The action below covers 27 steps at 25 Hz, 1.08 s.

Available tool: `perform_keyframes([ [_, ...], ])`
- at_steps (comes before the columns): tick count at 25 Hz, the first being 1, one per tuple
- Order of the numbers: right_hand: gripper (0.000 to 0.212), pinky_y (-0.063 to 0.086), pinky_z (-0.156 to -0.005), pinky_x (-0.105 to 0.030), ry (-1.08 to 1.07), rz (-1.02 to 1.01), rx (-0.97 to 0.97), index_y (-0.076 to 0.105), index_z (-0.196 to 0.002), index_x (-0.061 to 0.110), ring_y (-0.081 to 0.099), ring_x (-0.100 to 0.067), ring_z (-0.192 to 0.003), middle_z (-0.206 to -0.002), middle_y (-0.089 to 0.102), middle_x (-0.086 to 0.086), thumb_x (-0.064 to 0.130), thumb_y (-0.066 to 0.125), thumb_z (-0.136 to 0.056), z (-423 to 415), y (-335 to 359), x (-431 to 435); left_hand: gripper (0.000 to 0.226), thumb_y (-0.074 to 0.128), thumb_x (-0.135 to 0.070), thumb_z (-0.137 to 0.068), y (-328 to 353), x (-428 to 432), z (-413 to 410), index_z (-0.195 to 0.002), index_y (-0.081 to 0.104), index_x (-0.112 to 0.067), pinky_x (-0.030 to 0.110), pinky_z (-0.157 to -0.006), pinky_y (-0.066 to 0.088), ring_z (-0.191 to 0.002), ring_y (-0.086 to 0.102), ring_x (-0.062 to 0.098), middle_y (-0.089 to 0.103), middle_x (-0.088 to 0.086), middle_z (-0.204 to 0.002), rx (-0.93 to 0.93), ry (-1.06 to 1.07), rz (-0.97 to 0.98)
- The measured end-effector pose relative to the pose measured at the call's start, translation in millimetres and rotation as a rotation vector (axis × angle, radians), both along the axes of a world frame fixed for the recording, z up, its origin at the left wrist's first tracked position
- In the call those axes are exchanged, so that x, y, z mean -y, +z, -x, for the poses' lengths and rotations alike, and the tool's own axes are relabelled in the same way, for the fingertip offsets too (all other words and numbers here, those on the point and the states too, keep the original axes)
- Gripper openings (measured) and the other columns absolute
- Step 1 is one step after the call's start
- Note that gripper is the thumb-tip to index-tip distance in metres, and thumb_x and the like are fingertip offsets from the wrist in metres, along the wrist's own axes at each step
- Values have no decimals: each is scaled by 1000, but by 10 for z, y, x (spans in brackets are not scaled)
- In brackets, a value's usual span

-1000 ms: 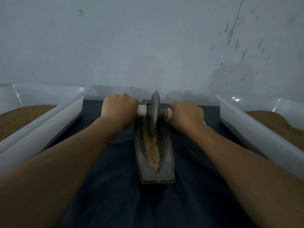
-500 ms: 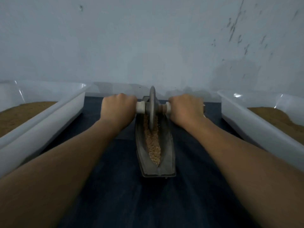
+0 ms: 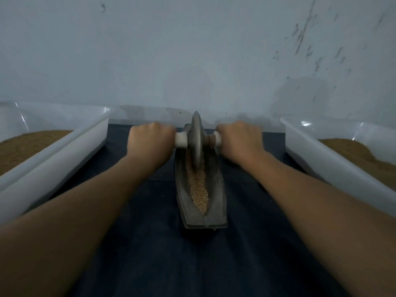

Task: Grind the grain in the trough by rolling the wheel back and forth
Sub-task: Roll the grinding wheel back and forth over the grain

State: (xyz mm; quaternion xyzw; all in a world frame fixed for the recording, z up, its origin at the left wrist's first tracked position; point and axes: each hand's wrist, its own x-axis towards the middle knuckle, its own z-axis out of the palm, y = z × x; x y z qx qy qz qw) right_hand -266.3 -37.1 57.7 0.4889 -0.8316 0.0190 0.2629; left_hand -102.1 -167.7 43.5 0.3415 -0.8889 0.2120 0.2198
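Note:
A grey boat-shaped trough (image 3: 216,189) lies lengthwise on a dark cloth, with tan grain (image 3: 199,189) along its groove. A grey metal wheel (image 3: 196,140) stands upright in the groove at the trough's far end, on an axle with white handle ends. My left hand (image 3: 151,140) grips the left handle and my right hand (image 3: 239,140) grips the right one. Both fists cover most of the handles; only short white stubs show beside the wheel.
A white plastic bin (image 3: 53,155) with brown meal stands to the left, and another white bin (image 3: 334,166) with brown meal to the right. A pale wall rises just behind the trough. The dark cloth (image 3: 162,254) covers the surface in front.
The wheel and both hands have stayed at the far end of the trough, shifting only slightly. The camera view has moved a little.

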Motion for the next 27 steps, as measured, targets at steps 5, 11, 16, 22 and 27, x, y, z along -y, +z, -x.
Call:
perform_keyframes([
  [5,13,33,-51,-27,99,18,-82,54,-82,31,57,-21,-64,-72,53,8,27,67,-81,-28,-36,-227,20,68,-24,-80,-76,-70,-252,-77,49,-20,26,-48,25,-51,42,22,43,-2,-63,-1,-97,48],
  [11,30,16,-47,-19,87,124,-206,41,-69,29,25,-7,-43,-56,26,14,28,71,-67,-80,-202,-415,28,65,-20,-68,-148,-43,-327,-66,37,-22,20,-47,13,-42,20,17,30,-4,-53,-45,-185,165],
  [16,15,37,-65,-33,-32,-56,-91,68,-106,24,66,-30,-89,-99,66,-6,21,64,-92,-23,145,153,5,59,-26,-92,-75,122,6,-91,60,-21,33,-58,36,-64,52,24,56,1,-78,-36,31,-131],
  [22,17,3,-52,-18,208,296,-134,37,-68,30,5,3,-54,-59,10,16,34,53,-65,-107,-317,-644,36,59,-19,-59,-112,-77,-472,-69,25,-24,18,-52,7,-44,6,13,16,-8,-53,-81,-313,291],
  [27,9,43,-64,-33,-39,53,66,66,-99,28,66,-28,-86,-93,67,-1,31,61,-92,15,-103,19,4,61,-20,-88,75,36,41,-91,63,-19,31,-54,36,-70,63,31,62,6,-80,37,-14,67],
])
